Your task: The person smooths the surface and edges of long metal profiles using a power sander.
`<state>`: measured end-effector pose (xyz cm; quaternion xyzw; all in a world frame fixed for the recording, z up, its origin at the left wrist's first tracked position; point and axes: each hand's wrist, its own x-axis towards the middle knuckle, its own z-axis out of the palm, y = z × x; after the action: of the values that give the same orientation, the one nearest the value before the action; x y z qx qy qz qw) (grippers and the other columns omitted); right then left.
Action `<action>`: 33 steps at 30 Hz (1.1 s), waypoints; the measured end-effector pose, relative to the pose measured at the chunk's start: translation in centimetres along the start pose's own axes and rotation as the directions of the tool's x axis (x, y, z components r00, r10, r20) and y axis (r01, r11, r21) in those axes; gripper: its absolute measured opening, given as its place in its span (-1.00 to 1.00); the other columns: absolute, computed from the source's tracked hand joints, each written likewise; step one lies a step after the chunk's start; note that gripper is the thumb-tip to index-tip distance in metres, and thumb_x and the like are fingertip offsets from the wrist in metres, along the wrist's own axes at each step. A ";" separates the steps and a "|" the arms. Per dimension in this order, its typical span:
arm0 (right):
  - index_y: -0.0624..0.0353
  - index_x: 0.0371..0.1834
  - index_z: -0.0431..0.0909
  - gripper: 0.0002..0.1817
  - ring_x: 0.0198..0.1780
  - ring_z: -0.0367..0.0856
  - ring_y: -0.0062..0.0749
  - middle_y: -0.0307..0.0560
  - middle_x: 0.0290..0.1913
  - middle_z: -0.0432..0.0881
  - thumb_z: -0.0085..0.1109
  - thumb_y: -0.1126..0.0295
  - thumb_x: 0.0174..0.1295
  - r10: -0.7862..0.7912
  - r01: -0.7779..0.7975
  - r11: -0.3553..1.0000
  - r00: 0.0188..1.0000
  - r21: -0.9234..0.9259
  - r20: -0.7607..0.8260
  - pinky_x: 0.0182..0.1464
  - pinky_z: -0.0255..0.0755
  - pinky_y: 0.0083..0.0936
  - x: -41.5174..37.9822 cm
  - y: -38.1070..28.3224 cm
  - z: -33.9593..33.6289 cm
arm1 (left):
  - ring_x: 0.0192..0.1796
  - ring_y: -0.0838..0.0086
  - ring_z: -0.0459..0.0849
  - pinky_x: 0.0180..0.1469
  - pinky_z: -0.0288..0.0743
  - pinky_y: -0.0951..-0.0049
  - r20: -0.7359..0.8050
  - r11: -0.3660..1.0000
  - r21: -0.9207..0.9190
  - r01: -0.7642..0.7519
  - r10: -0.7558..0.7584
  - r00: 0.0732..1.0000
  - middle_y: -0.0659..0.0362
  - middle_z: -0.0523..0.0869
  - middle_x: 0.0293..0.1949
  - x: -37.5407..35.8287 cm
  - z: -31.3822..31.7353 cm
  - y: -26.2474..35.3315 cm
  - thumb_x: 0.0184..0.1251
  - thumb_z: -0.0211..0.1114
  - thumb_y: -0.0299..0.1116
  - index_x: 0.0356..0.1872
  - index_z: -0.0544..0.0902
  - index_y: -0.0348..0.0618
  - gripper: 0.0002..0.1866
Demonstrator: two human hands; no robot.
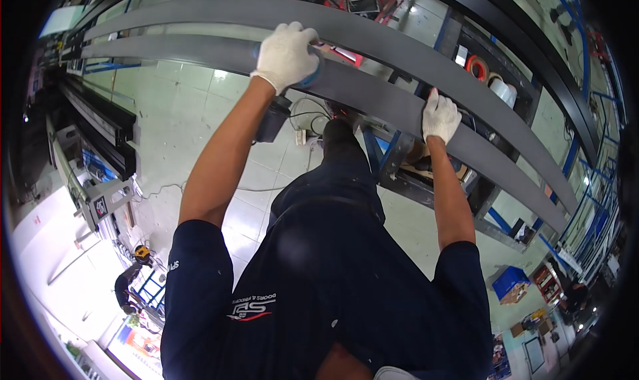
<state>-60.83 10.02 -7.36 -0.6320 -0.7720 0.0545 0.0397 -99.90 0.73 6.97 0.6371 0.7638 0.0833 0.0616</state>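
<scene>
Two long grey metal profiles run across the view, a far one (373, 32) and a near one (373, 94), with a narrow gap between them. My left hand (286, 55), in a white knitted glove, is closed over a power tool that looks like a sander. Its blue rim (311, 72) shows beside my palm on the near profile, and a black box (273, 119) hangs below my wrist. The rest of the tool is hidden. My right hand (440, 119), gloved too, grips the near profile farther right, its fingers curled at the far edge.
Under the profiles stands a dark workbench frame (432, 180) holding tape rolls (476, 67). Cables (306, 107) lie on the tiled floor. A black profile (526, 34) passes beyond. At left are stacked black profiles (100, 114); a blue bin (511, 285) sits at lower right. Another person (125, 287) is at lower left.
</scene>
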 end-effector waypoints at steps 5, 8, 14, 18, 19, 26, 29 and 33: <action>0.12 0.04 0.82 -0.69 0.22 0.75 0.03 -0.03 0.07 0.84 0.25 0.12 0.69 -0.315 0.327 0.934 0.944 0.142 -0.099 0.29 0.53 0.03 -0.7 -1.1 -0.6 | 0.19 0.02 0.79 0.29 0.71 0.04 0.071 0.940 -0.325 -0.101 0.131 0.989 0.08 0.83 0.01 0.6 0.4 3.6 0.05 0.47 -0.21 0.00 0.93 0.11 -0.59; 0.13 0.59 0.62 -0.29 0.57 0.53 0.27 0.23 0.53 0.62 0.49 -0.01 0.49 -0.513 0.518 0.794 0.852 0.317 -0.108 0.61 0.34 0.14 -1.2 -2.9 0.3 | 0.21 0.09 0.78 0.23 0.69 0.01 0.131 0.936 -0.318 -0.154 0.204 0.970 0.11 0.82 0.04 0.8 0.7 7.4 0.11 0.50 -0.21 -0.01 0.93 0.16 -0.64; 0.21 0.62 0.57 -0.20 0.65 0.45 0.30 0.24 0.65 0.54 0.55 0.04 0.41 -0.704 0.479 0.524 0.709 0.704 0.042 0.69 0.26 0.13 -1.1 -15.7 -1.2 | 0.14 0.24 0.71 0.08 0.58 0.08 0.144 0.928 -0.360 -0.100 0.161 0.976 0.19 0.74 0.00 0.7 0.9 9.4 0.23 0.55 -0.10 -0.12 0.85 0.06 -0.73; 0.22 0.61 0.56 -0.21 0.61 0.50 0.25 0.23 0.62 0.57 0.57 0.09 0.39 -0.761 0.441 0.501 0.635 0.744 0.136 0.65 0.32 0.11 0.6 -20.9 0.2 | 0.15 0.24 0.69 0.11 0.55 0.09 0.152 0.932 -0.361 0.004 0.055 0.987 0.19 0.72 0.03 1.2 0.5 4.7 0.32 0.45 -0.17 -0.07 0.83 0.05 -0.78; 0.23 0.61 0.56 -0.21 0.60 0.51 0.24 0.23 0.61 0.58 0.57 0.10 0.38 -0.773 0.436 0.498 0.616 0.750 0.155 0.64 0.33 0.10 1.3 -22.3 0.8 | 0.15 0.24 0.70 0.12 0.56 0.10 0.174 0.928 -0.369 0.047 0.020 0.985 0.20 0.73 0.02 1.1 0.0 3.3 0.31 0.44 -0.19 -0.04 0.83 0.06 -0.76; 0.26 0.60 0.54 -0.21 0.54 0.60 0.15 0.22 0.55 0.64 0.60 0.18 0.35 -0.848 0.466 0.461 0.483 0.755 0.220 0.58 0.43 0.06 4.1 -33.7 6.9 | 0.16 0.25 0.75 0.12 0.60 0.13 0.090 0.897 -0.253 0.363 -0.351 0.932 0.23 0.78 0.00 0.5 -1.8 -7.3 0.34 0.46 -0.14 -0.04 0.86 0.09 -0.75; 0.27 0.59 0.53 -0.21 0.51 0.63 0.12 0.21 0.52 0.66 0.61 0.22 0.34 -0.863 0.503 0.458 0.450 0.733 0.230 0.56 0.48 0.04 5.1 -38.5 9.9 | 0.17 0.24 0.78 0.11 0.62 0.10 0.006 0.902 -0.172 0.396 -0.401 0.916 0.23 0.80 -0.01 0.2 -2.1 -11.6 0.32 0.48 -0.12 -0.04 0.87 0.11 -0.74; 0.29 0.58 0.52 -0.21 0.48 0.68 0.07 0.21 0.48 0.69 0.63 0.27 0.32 -0.884 0.547 0.443 0.397 0.710 0.247 0.52 0.53 0.02 5.8 -44.7 13.2 | 0.21 0.20 0.80 0.17 0.64 0.10 -0.022 0.865 -0.178 0.469 -0.480 0.877 0.18 0.84 0.01 0.0 -3.8 -17.3 0.24 0.51 -0.13 -0.07 0.91 0.10 -0.72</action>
<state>-107.12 6.50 -14.45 -0.1225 -0.8940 0.4308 -0.0129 -117.31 -2.51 7.12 0.4190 0.8889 0.1504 0.1082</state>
